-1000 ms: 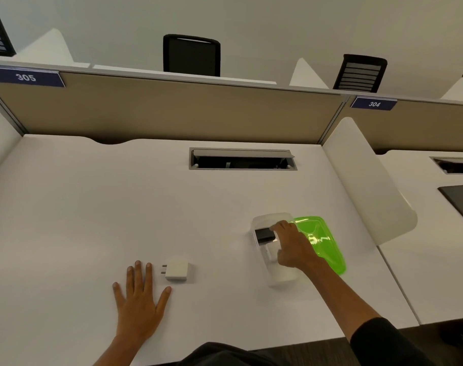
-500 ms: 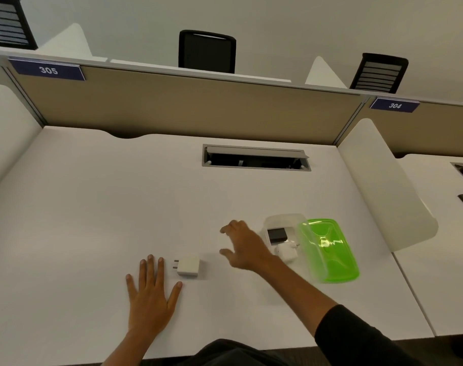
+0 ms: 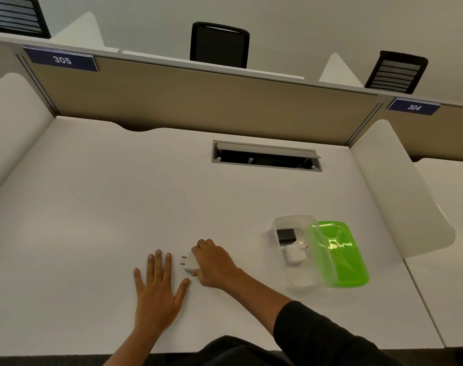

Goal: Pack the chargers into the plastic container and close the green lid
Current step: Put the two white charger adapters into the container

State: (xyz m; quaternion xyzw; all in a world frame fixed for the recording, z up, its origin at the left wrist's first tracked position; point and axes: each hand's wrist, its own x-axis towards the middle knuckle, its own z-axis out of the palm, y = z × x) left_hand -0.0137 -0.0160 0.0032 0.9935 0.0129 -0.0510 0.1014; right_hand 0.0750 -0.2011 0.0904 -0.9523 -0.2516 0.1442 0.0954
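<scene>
A clear plastic container (image 3: 301,278) sits on the white desk at the right, its green lid (image 3: 338,254) swung open to the right. Inside lie a black charger (image 3: 286,235) and a white charger (image 3: 294,254). Another white charger (image 3: 189,262), prongs pointing left, rests on the desk near the front. My right hand (image 3: 214,262) is closed around its right side, fingers above it and thumb below. My left hand (image 3: 157,283) lies flat on the desk just left of it, fingers spread, holding nothing.
A cable slot (image 3: 266,156) with its flap open is set into the desk at the back. A beige partition (image 3: 198,101) closes the far side, and curved white dividers (image 3: 399,191) stand at both ends. The desk's front edge is close to my body.
My right hand left the container, crossed to the left and closed on the loose white charger. The left hand stayed flat. The camera view shifted slightly.
</scene>
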